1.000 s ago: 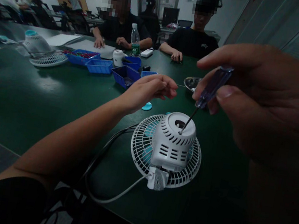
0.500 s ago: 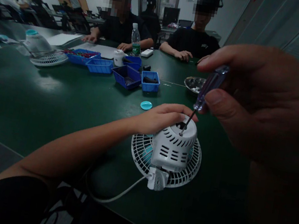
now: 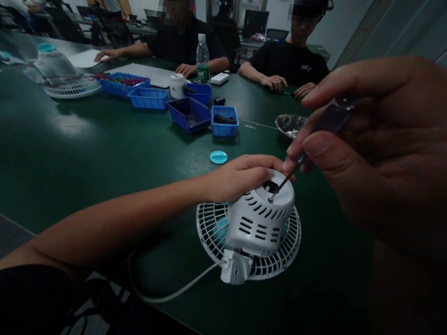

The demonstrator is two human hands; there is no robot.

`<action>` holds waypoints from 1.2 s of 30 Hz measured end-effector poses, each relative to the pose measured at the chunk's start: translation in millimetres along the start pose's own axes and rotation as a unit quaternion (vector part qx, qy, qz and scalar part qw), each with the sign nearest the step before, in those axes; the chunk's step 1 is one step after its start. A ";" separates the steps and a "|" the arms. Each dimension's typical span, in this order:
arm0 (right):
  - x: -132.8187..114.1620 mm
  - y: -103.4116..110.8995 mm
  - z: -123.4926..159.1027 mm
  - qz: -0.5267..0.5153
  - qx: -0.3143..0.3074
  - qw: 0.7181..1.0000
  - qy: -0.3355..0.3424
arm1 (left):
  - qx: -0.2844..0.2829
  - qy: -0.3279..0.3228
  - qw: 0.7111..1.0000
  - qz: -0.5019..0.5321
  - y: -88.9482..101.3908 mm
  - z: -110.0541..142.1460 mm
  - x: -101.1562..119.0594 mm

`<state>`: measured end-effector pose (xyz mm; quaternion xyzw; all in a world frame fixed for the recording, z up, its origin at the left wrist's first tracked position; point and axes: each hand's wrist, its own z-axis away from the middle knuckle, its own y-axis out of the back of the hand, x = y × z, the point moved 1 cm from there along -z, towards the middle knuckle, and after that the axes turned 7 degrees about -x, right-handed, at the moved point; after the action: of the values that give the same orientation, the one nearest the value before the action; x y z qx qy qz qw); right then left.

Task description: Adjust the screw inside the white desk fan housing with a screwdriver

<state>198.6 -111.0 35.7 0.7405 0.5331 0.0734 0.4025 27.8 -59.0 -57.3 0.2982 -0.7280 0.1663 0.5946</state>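
Observation:
A white electric fan lies face down on the green table, its round grille underneath and its vented motor housing on top. My left hand rests over the far left side of the housing, fingers wrapped around its upper edge. In my right hand is a screwdriver with a clear purplish handle, gripped between thumb and fingers. Its shaft slants down, and the tip meets a hole in the housing's top, beside a dark round opening. A white cord runs from the near end of the fan.
Beyond the fan lie a turquoise cap, several blue bins and a metal bowl. A bottle stands farther back. Another fan lies at left. Two people sit across the table.
My right fingers have shifted and closed further around the screwdriver handle, which now leans more to the right. My left hand and the fan stay put. One person across moved a hand leftward.

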 end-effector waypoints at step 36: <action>-6.3 1.7 0.3 0.119 0.031 0.992 -0.002 | 0.010 -0.010 1.000 0.010 0.8 0.6 -5.2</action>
<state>197.4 -116.7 38.7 0.8108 0.4425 0.1033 0.3690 27.5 -57.6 -62.3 0.2984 -0.7351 0.1767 0.5825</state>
